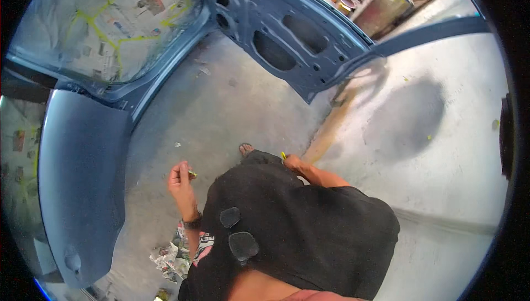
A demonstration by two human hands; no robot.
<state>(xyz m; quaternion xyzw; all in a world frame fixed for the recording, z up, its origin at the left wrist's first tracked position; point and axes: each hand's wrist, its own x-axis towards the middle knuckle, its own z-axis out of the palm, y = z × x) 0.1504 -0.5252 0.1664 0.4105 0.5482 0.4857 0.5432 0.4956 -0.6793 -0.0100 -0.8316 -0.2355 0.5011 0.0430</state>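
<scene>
My left hand (180,180) is raised over the floor beside the blue car door, its fingers pinched together. A small yellow-green scrap (192,174), looking like masking tape, shows at the fingertips. Close to the dark shorts at my front, my right hand (292,162) is closed on a narrow yellow-green strip (284,156) of the same colour. Part of each hand's grip is hidden. To the left stands a blue car door (85,163); ahead, another open blue door panel (276,36) shows its bare inner side with cut-outs.
Newspaper (130,19) held by yellow-green tape covers the car opening at upper left. Crumpled newspaper (171,259) lies on the floor at lower left. A pale wall (464,107) with a dark grey patch rises at right. Cans and a drum (383,8) stand beyond the door.
</scene>
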